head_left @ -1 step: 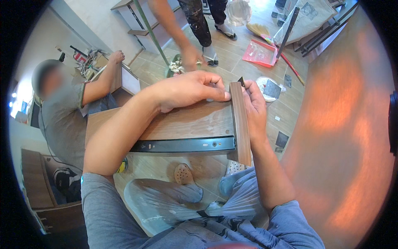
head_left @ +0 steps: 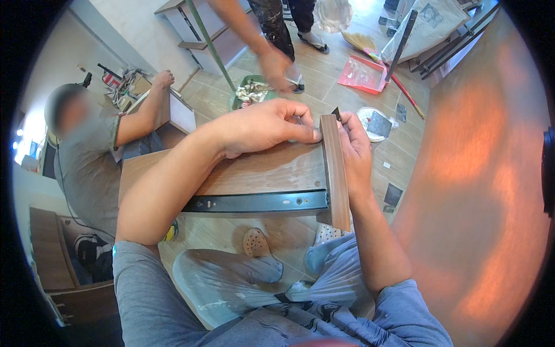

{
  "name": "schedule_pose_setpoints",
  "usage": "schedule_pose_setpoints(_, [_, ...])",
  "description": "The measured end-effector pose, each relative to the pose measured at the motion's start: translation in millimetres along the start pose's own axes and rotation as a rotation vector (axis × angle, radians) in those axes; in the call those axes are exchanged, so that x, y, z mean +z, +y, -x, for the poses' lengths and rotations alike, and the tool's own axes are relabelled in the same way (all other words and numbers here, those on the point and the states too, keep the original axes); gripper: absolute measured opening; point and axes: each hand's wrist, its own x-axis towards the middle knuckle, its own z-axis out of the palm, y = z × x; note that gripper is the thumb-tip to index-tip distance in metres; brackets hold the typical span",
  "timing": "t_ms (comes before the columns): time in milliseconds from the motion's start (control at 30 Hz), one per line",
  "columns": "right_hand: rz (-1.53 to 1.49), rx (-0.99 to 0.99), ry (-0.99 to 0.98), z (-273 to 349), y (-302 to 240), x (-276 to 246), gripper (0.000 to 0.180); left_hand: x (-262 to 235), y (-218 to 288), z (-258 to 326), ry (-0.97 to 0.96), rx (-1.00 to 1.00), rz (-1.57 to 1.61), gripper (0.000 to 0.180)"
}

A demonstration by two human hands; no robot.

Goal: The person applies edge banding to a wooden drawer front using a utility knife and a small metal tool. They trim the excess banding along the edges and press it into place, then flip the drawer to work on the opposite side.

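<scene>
Hands: left hand point(head_left: 263, 124) pinches drawer front point(head_left: 334, 168); right hand point(head_left: 354, 153) curls loosely behind it.

Two bare hands, the left hand point(head_left: 263, 124) and the right hand point(head_left: 354, 151), meet at one brown wooden drawer panel point(head_left: 272, 170) with one upright wooden front strip point(head_left: 335, 170). One dark metal drawer slide point(head_left: 260, 202) runs just below the hands. Beyond them lie one red plastic dustpan point(head_left: 363, 74), one round white tin point(head_left: 374, 124) and one green bowl of rags point(head_left: 250, 92). Two other people are nearby.
</scene>
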Motion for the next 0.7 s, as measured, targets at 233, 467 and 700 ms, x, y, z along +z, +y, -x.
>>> schedule_pose_setpoints(233, [0.041, -0.011, 0.005, -5, 0, 0, 0.016, -13, -1, 0, -0.023, 0.054, -0.027, 0.015])
schedule_pose_setpoints(467, [-0.011, 0.003, -0.007, -6, 1, 0, 0.015, -17, 7, 9, 0.078, 0.186, -0.157, 0.018])
schedule_pose_setpoints(700, [0.018, -0.036, -0.001, -6, 1, -1, 0.015, -9, 13, 12, 0.050, 0.421, -0.362, 0.013])
